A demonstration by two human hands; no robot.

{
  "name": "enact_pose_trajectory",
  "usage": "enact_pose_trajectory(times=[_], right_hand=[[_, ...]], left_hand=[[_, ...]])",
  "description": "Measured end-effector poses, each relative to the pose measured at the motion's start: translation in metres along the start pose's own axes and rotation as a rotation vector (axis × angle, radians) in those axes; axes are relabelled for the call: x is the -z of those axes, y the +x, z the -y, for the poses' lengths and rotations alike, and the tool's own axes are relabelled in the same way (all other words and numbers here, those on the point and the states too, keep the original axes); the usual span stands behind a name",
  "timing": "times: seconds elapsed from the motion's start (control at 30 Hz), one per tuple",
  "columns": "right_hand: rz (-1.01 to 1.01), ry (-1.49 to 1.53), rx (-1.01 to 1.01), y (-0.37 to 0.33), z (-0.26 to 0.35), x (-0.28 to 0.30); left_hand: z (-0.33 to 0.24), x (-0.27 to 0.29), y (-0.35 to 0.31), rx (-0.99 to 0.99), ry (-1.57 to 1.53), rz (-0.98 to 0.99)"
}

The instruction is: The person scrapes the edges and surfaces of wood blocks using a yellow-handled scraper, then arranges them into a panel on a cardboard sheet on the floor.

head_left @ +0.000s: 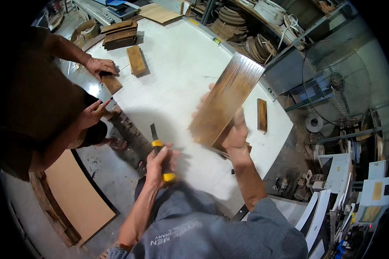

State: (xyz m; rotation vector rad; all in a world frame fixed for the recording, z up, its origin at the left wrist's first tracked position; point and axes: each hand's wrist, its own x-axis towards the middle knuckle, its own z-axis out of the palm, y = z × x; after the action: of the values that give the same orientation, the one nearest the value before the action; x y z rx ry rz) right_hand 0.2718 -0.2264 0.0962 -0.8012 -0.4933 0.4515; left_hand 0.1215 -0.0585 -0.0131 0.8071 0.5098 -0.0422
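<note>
My left hand (159, 162) is closed round the yellow and black handle of a utility knife (157, 143), its dark blade pointing away from me. With my right hand (236, 131) I grip a brown, glossy wooden board (229, 95) from beneath, holding it tilted above the white table (181, 90). The fingers of that hand show past the board's left edge, and the board hides much of the palm. Part of another brown piece shows just below the held board, near my right wrist. A small brown wooden block (262, 115) lies on the table to the right.
At the left, a co-worker's hand (101, 67) rests on a wooden piece (111, 84) at the table's edge. Beyond are a single wooden block (136, 60) and a stack of boards (119, 34). A large fan (336, 82) stands at the right, beside shelving with coiled strips (259, 48).
</note>
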Motion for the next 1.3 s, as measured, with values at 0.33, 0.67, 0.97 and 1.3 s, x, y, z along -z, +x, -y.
enact_pose_trajectory(times=[0.33, 0.67, 0.97, 1.3], right_hand=[[0.178, -0.268, -0.056, -0.053, -0.055, -0.030], [-0.143, -0.106, -0.779, -0.134, -0.055, -0.020], [-0.080, -0.201, -0.424, -0.173, -0.090, -0.006], [0.304, -0.826, -0.099, -0.175, -0.084, -0.005]], left_hand=[[-0.038, -0.008, -0.047, -0.158, -0.078, -0.053], [-0.025, 0.089, -0.103, -0.371, 0.649, -0.197], [-0.027, 0.082, -0.092, -0.082, 0.208, 0.016], [-0.015, 0.067, -0.083, -0.164, -0.142, 0.150]])
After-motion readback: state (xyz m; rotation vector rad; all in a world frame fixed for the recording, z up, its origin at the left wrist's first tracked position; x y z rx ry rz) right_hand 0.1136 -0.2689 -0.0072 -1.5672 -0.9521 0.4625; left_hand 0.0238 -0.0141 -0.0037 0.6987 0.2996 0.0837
